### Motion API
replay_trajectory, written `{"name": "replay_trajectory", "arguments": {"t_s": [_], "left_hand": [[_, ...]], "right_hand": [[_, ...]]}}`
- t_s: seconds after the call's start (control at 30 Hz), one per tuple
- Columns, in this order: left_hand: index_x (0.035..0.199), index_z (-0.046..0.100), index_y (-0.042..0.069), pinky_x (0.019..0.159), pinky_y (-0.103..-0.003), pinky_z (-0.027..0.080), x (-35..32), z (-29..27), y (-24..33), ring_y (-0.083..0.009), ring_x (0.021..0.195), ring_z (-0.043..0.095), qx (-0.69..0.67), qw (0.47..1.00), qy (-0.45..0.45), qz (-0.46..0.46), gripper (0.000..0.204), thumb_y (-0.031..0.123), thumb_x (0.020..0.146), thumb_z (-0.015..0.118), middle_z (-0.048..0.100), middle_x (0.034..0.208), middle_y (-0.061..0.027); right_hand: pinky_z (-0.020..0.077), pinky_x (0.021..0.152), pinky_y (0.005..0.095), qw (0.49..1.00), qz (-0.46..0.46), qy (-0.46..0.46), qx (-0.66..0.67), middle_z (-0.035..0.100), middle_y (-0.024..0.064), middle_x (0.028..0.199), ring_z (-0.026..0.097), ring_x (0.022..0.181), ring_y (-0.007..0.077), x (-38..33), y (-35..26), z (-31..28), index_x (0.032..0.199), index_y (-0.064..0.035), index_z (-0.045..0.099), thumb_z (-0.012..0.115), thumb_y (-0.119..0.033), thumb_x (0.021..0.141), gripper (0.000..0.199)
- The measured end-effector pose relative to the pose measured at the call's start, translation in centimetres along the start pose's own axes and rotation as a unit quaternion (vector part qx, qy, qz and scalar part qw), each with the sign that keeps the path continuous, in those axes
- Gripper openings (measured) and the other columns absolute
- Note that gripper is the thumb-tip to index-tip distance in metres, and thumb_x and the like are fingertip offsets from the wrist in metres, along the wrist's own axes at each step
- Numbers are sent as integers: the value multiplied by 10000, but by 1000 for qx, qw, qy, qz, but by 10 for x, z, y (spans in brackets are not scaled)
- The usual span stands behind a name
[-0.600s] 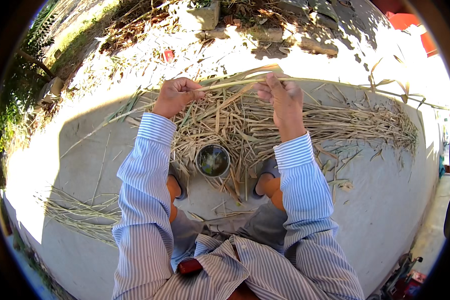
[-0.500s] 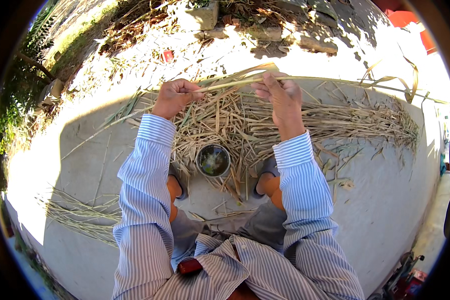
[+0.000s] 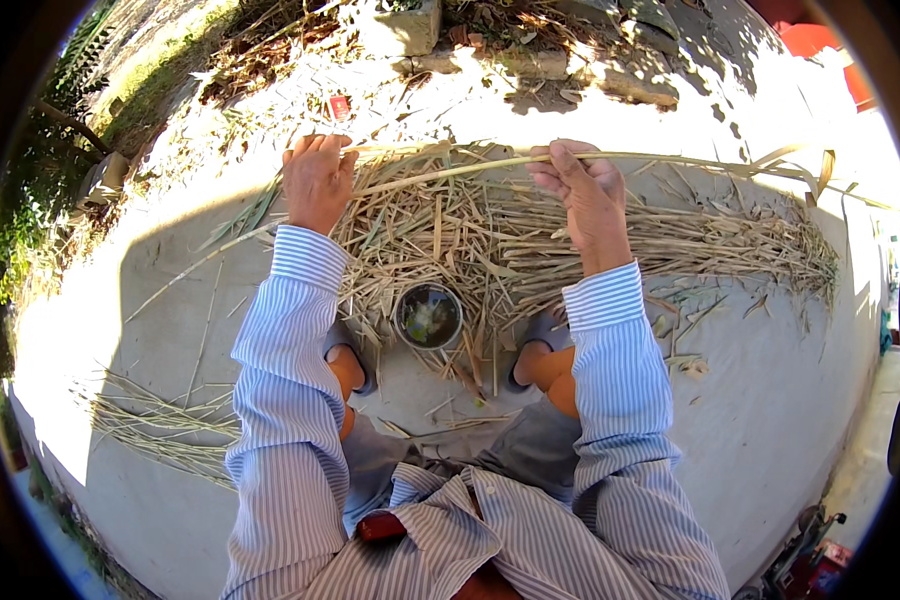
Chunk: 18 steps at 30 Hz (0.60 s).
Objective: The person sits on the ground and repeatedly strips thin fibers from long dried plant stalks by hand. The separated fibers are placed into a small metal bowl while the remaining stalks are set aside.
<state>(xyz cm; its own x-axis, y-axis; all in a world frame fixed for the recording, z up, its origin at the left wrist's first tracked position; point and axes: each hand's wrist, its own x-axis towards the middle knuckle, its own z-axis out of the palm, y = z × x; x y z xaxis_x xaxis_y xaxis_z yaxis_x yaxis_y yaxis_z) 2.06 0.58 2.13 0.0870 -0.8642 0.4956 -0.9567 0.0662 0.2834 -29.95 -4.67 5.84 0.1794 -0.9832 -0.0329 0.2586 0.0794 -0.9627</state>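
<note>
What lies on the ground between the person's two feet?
In the head view, a small round bowl with greenish contents sits between the left foot and right foot, amid scattered dry stalks.

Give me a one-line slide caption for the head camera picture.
Seated over a pile of dry stalks and a small pot, left hand and right hand grip one long stalk.

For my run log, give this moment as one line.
left hand: grips reed stalk | right hand: grips same stalk | below: dry reed pile, small bowl
</note>
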Motion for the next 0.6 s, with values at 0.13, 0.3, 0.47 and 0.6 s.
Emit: {"name": "replay_trajectory", "arguments": {"t_s": [0.13,0.3,0.47,0.6], "left_hand": [[947,701,17,708,-329,488,-2,-1,42,-187,803,629,-318,930,-172,-64,302,271,792,756,674,868,-89],[904,689,0,657,-241,484,-13,20,38,-108,708,606,-464,859,-139,-165,194,165,819,747,685,828,-65],[880,649,31,630,-208,406,4,3,7,-56,657,515,-572,762,33,-302,183,194,850,728,698,797,-58],[901,645,16,669,-238,429,9,3,-24,-102,734,600,-443,846,76,-286,250,256,867,707,703,850,-66]], "right_hand": [[570,663,243,1000,2,13,0,683,175,950,694,813,208,4,2,1,1087,61,595,651,-177,904,306],[575,670,245,1000,0,15,-5,683,175,947,696,818,211,3,-1,12,1087,70,588,630,-173,916,301],[580,670,245,999,6,34,-1,680,181,951,697,825,217,0,-1,2,1093,77,581,619,-171,922,304],[583,675,249,999,19,39,-12,677,185,960,696,833,229,2,-4,0,1100,79,577,623,-167,920,309]]}}
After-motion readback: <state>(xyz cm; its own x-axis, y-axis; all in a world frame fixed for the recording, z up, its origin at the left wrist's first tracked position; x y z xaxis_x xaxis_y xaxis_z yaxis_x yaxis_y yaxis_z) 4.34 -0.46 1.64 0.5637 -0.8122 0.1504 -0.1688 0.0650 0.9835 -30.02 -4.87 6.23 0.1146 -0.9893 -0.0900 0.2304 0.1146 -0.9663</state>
